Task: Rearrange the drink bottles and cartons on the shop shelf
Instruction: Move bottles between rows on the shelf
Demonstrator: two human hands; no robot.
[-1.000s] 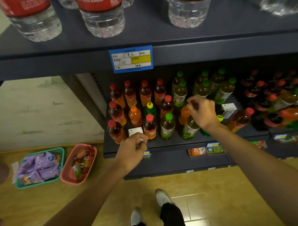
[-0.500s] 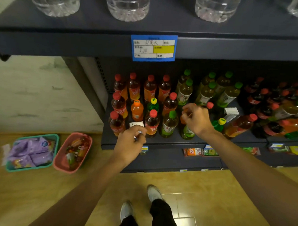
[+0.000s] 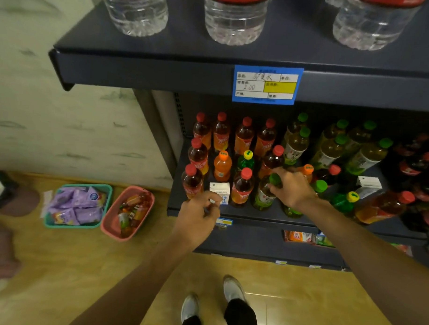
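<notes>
Bottles and cartons crowd the dark lower shelf [image 3: 255,213] before us. Our right hand [image 3: 291,188] curls round the neck of a green-capped tea bottle [image 3: 264,195] standing in the front row. Our left hand [image 3: 198,216] pinches the lower corner of a small white carton [image 3: 220,188] at the shelf's front edge, between two red-capped bottles. A pink basket [image 3: 111,225] sits on the floor, left.

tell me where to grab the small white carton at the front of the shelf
Pinch the white carton across its two narrow sides near the top, coming from above and the front. Red-capped bottles stand close on either side, so low side access looks tight.
</notes>
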